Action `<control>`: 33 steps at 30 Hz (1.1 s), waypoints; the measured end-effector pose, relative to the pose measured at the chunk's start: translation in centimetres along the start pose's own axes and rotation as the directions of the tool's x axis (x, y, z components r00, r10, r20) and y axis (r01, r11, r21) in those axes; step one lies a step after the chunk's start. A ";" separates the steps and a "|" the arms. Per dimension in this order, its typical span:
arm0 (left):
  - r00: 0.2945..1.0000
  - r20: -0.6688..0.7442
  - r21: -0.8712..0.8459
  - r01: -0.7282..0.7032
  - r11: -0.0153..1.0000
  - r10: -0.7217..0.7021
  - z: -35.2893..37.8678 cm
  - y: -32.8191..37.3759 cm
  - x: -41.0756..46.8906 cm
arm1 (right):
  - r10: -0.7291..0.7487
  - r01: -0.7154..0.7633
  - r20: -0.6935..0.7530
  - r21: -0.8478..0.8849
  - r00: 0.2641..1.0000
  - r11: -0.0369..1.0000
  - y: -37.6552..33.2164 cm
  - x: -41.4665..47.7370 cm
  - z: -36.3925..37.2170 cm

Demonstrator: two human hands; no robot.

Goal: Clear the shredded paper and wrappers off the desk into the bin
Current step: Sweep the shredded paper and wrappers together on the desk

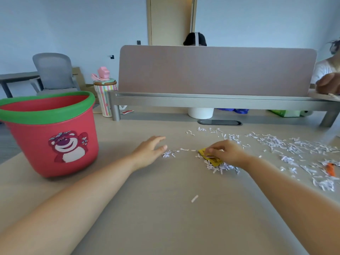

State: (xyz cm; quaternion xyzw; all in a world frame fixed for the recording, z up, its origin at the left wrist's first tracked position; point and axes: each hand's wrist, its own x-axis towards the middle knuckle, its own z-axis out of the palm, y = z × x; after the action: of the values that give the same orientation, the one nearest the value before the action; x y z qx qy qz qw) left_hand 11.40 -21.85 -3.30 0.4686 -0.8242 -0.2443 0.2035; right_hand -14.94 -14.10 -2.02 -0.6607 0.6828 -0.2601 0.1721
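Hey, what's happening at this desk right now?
A person is tidying shredded paper off a desk. Their right hand is pinching a yellow wrapper on a small pile of shreds, while the left hand rests open beside a few scraps. The red bin stands at the left, and most shreds and an orange wrapper are still scattered on the right.

We see our two forearms bare from elbow to wrist, our left hand (149, 151) and right hand (227, 153) ungloved (no sleeves showing).
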 end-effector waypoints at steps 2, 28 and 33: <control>0.990 0.038 0.283 0.117 0.952 -0.133 -0.3 -0.9 -0.7 | -0.015 0.014 -0.073 -0.014 0.997 1.000 -0.4 -1.1 0.1; 0.957 0.289 0.465 -0.134 0.875 -0.007 9.1 11.5 -3.3 | 0.164 -0.208 -0.305 -0.116 0.938 0.971 4.6 -16.8 -5.1; 0.965 0.250 0.401 -0.180 0.898 0.082 12.0 14.7 -0.5 | 0.381 -0.529 -0.450 -0.269 0.808 0.805 7.0 -21.8 -7.6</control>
State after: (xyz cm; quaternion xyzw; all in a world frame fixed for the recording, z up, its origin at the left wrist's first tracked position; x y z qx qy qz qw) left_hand -5.06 -12.41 -4.19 0.4136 -0.9049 -0.0987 0.0185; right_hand -23.52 8.45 -2.32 -0.4318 0.8804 -0.1932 -0.0351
